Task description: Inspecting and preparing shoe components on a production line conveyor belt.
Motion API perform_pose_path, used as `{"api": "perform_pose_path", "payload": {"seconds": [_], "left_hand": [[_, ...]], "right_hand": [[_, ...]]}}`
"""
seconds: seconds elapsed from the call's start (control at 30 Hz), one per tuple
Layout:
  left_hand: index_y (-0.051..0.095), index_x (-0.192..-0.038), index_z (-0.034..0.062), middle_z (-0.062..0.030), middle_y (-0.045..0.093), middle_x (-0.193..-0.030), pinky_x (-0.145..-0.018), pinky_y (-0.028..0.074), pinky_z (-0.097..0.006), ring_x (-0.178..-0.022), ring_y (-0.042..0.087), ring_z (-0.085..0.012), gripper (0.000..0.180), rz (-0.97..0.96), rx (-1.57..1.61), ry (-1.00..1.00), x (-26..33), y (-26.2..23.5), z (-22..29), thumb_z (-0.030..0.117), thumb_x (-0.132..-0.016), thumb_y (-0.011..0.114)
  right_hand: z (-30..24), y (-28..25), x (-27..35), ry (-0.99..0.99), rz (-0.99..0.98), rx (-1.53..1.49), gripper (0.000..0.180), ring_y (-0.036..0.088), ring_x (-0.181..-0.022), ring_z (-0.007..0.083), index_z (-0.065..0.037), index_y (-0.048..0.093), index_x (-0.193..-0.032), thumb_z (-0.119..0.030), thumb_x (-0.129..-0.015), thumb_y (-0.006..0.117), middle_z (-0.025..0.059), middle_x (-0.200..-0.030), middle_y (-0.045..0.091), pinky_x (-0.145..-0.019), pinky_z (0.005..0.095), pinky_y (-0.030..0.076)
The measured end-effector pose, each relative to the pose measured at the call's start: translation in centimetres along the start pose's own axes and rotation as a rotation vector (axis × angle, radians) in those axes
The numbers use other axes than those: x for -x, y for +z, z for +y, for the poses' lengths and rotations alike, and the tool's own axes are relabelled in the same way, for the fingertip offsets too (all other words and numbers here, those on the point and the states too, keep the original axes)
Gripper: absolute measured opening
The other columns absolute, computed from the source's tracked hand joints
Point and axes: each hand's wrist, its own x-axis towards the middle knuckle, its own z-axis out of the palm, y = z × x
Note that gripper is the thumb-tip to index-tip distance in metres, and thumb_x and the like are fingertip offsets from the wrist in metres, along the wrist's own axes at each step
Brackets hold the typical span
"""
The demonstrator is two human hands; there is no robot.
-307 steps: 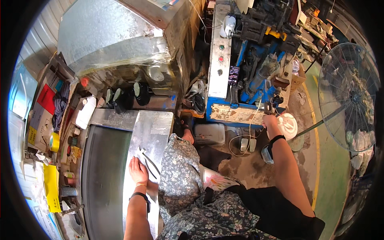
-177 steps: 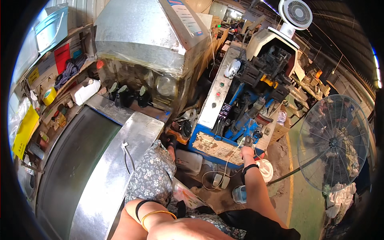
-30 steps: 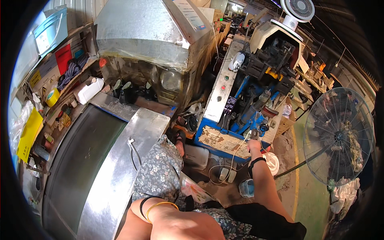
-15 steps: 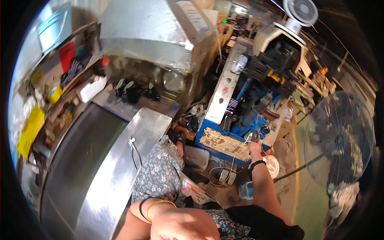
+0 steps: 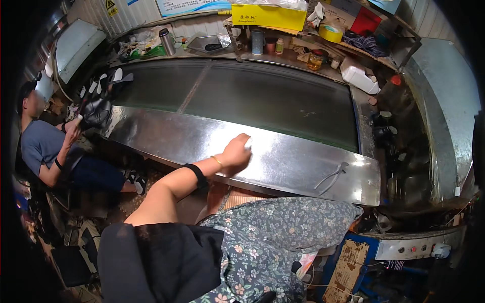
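My left hand [image 5: 237, 151], with a black wristband and a thin gold bracelet, rests knuckles-up on the shiny steel ledge [image 5: 293, 156] in front of a long dark conveyor belt [image 5: 262, 101]. Its fingers are curled under and nothing shows in them. A pair of metal snips [image 5: 331, 175] lies on the ledge well to the right of that hand. My floral-clad lap [image 5: 273, 242] fills the bottom. My right hand is out of view.
A seated person [image 5: 45, 146] at the left holds a black shoe [image 5: 96, 113] by the belt's end. The back shelf carries a yellow box [image 5: 268, 15], tape roll [image 5: 331, 33], bottles and a white jug [image 5: 358, 76]. A metal hood [image 5: 444, 101] covers the belt's right end. A blue machine [image 5: 353, 267] stands at lower right.
The view has swung from the blue machine to the conveyor. My left hand has reached out onto the steel ledge. My right hand, earlier at the machine, has left the view.
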Motion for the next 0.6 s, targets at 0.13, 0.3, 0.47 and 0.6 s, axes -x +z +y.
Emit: {"api": "perform_pose_path", "payload": {"seconds": [0.13, 0.3, 0.47, 0.6], "left_hand": [[0.046, -0.132, -0.0054, -0.0289, 0.042, -0.140, -0.111, 0.031, -0.047, -0.131, 0.039, -0.0423, 0.053, 0.101, -0.355, -0.055, 1.5, -0.6, -5.5, 0.023, -0.088, 0.055], [0.037, -0.142, -0.0040, -0.0260, 0.025, -0.154, -0.120, 0.015, -0.045, -0.145, 0.020, -0.0366, 0.055, 0.102, -0.389, -0.124, 1.8, 1.9, -6.2, 0.022, -0.094, 0.045], [0.043, -0.135, -0.0086, -0.0277, 0.033, -0.148, -0.117, 0.021, -0.045, -0.138, 0.031, -0.0397, 0.053, 0.138, -0.378, -0.032, 1.9, 2.4, -8.2, 0.017, -0.089, 0.051], [0.051, -0.128, -0.0047, -0.0271, 0.049, -0.136, -0.111, 0.032, -0.047, -0.128, 0.045, -0.0419, 0.050, 0.278, -0.215, -0.271, 0.1, 2.9, -6.1, 0.012, -0.082, 0.058]], "right_hand": [[-0.2, -0.5, -0.5, 0.009, 0.020, 0.012, 0.029, 0.066, -0.080, 0.0335, 0.001, 0.069, -0.082, -0.025, -0.084, 0.057, 0.0194, -0.081, 0.068, -0.070, 0.0438, 0.051], [-0.3, -0.9, -1.7, 0.020, 0.032, 0.023, 0.029, 0.066, -0.085, 0.0358, 0.002, 0.069, -0.083, -0.025, -0.084, 0.058, 0.0217, -0.084, 0.068, -0.073, 0.0447, 0.051], [3.5, -3.1, -1.8, 0.150, 0.045, -0.007, 0.030, 0.065, -0.089, 0.0382, 0.003, 0.069, -0.084, -0.025, -0.083, 0.058, 0.0241, -0.087, 0.068, -0.077, 0.0456, 0.051], [7.7, -4.2, -0.7, 0.291, 0.018, 0.037, 0.030, 0.065, -0.092, 0.0401, 0.004, 0.069, -0.085, -0.024, -0.083, 0.059, 0.0260, -0.090, 0.068, -0.079, 0.0464, 0.051]]}}
